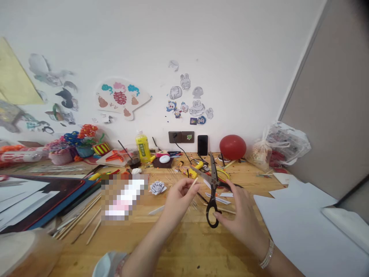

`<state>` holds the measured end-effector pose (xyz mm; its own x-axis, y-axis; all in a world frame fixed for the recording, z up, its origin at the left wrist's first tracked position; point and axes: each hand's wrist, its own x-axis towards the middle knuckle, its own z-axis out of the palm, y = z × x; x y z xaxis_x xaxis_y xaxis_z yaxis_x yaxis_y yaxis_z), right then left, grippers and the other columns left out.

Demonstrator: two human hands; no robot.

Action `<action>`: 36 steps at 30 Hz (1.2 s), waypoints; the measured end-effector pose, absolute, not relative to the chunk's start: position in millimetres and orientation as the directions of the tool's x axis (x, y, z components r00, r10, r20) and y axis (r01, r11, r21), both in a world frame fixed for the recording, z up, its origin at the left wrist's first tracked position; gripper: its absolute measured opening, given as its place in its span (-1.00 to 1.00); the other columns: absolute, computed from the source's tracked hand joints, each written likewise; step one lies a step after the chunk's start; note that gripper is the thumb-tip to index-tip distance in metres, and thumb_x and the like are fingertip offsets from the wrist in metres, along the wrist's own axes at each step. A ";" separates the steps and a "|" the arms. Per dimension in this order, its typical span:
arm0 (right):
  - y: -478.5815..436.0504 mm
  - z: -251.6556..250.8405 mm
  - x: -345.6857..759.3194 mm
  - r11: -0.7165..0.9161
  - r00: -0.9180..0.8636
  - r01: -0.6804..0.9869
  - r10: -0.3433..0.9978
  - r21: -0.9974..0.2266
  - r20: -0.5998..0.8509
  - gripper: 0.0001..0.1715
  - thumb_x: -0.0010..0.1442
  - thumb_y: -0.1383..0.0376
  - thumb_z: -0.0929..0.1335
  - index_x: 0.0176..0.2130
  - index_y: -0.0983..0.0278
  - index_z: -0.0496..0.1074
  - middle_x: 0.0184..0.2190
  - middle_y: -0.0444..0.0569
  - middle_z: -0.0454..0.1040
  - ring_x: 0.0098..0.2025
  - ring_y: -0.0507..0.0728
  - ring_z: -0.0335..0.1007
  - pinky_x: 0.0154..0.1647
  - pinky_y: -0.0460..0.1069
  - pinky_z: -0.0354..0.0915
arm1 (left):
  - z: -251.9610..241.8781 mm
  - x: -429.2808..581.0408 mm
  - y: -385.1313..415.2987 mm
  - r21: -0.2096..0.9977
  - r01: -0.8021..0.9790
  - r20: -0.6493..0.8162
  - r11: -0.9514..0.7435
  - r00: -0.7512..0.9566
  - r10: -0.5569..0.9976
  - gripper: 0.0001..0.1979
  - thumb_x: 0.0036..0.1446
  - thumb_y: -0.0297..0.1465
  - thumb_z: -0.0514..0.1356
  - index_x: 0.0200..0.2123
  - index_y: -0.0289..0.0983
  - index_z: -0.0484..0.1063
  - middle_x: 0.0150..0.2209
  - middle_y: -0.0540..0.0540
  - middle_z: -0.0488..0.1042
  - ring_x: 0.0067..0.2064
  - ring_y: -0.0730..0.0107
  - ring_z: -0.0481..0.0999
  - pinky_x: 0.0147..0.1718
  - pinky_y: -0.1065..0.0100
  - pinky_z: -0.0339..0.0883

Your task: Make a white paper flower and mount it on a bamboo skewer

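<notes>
1. The person's left hand [183,194] is over the middle of the table [178,250], its fingers pinching a short, pale stick [194,182] between thumb and forefinger; the stick's tip pokes out, slanting up.
2. The right hand [243,215] grasps a pair of scissors [213,184] by the black handles — thumb at the lower loop, the other fingers at the upper one. A bracelet [268,254] circles that wrist.
3. The scissors stand with their blades spread, one pointing up and the other toward the upper left, near the stick; whether blade and stick touch cannot be told.
4. A folded paper flower [157,187] lies just left of the left hand, and paper strips [220,199] lie behind the scissors.
5. More long sticks [77,217] lie on the table's left side; large white sheets [305,227] cover part of its right side.
6. Along the wall [248,57] — from left to right — are a yellow-labelled bottle [142,148], a phone [203,145] propped upright and a red balloon [233,147].
</notes>
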<state>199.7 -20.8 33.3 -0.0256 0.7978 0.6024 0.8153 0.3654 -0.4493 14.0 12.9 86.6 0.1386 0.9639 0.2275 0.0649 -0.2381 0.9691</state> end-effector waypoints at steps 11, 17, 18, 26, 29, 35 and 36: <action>-24.8 32.2 194.8 0.448 -0.179 0.798 0.814 -0.403 0.552 -0.14 -0.03 0.23 0.36 0.17 0.24 -0.07 -0.08 0.07 0.24 -0.06 0.27 0.10 -0.05 0.19 0.13 | 78.3 15.8 14.6 0.964 0.086 0.237 -0.250 0.138 0.962 -0.69 -0.04 -0.17 0.16 -0.42 -0.33 0.43 -0.62 0.01 0.33 -0.52 0.44 0.28 -0.58 0.45 0.12; -22.4 34.1 198.3 0.411 -0.129 0.830 0.800 -0.378 0.585 -0.22 -0.14 0.36 0.35 0.09 0.29 0.11 -0.23 0.03 0.31 -0.20 0.22 0.17 -0.20 0.11 0.18 | 75.5 17.5 15.9 0.978 0.054 0.191 -0.204 0.184 0.964 -0.70 -0.06 -0.18 0.16 -0.43 -0.34 0.40 -0.68 0.11 0.18 -0.61 0.54 0.12 -0.62 0.47 0.02; -22.2 34.4 198.6 0.407 -0.120 0.834 0.794 -0.374 0.596 -0.23 -0.16 0.39 0.34 0.08 0.29 0.13 -0.24 0.02 0.32 -0.21 0.22 0.18 -0.22 0.10 0.18 | 75.4 17.6 15.9 0.978 0.053 0.189 -0.202 0.192 0.963 -0.70 -0.05 -0.18 0.16 -0.43 -0.33 0.39 -0.68 0.12 0.16 -0.61 0.55 0.10 -0.62 0.47 0.00; -23.7 37.5 198.9 0.393 -0.117 0.865 0.763 -0.312 0.636 -0.26 -0.16 0.38 0.33 0.06 0.31 0.18 -0.28 0.01 0.36 -0.24 0.22 0.19 -0.26 0.08 0.18 | 70.8 16.7 16.9 0.955 0.180 0.194 -0.234 0.214 0.957 -0.66 0.00 -0.12 0.07 -0.60 -0.25 0.15 -0.67 0.15 0.07 -0.62 0.57 0.04 -0.64 0.47 -0.08; -24.5 40.6 199.1 0.410 -0.143 0.855 0.775 -0.318 0.615 -0.24 -0.15 0.37 0.34 0.08 0.30 0.16 -0.27 0.01 0.36 -0.24 0.22 0.20 -0.26 0.08 0.18 | 69.1 16.4 17.8 0.953 0.195 0.191 -0.234 0.214 0.958 -0.65 0.00 -0.10 0.05 -0.60 -0.23 0.11 -0.66 0.15 0.06 -0.62 0.57 0.03 -0.64 0.46 -0.08; -25.3 42.5 200.3 0.411 -0.154 0.857 0.778 -0.309 0.609 -0.25 -0.15 0.36 0.35 0.08 0.30 0.18 -0.28 0.01 0.38 -0.26 0.21 0.23 -0.27 0.07 0.21 | 71.9 16.4 16.3 0.932 0.248 0.226 -0.265 0.176 0.958 -0.65 -0.01 -0.12 0.06 -0.63 -0.22 0.08 -0.65 0.15 0.02 -0.60 0.56 0.02 -0.63 0.46 -0.10; -25.2 42.1 200.7 0.417 -0.155 0.856 0.772 -0.307 0.616 -0.26 -0.15 0.37 0.35 0.07 0.30 0.19 -0.28 0.01 0.39 -0.25 0.21 0.23 -0.27 0.07 0.21 | 73.8 16.5 15.2 0.922 0.269 0.241 -0.278 0.162 0.957 -0.64 -0.02 -0.14 0.07 -0.65 -0.23 0.07 -0.65 0.14 0.01 -0.60 0.55 0.02 -0.62 0.46 -0.10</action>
<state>200.7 -25.2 42.1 -0.1552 0.7724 0.6159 0.8556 0.4167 -0.3070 16.5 15.2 73.8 0.1617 0.9570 0.2410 0.2689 -0.2777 0.9223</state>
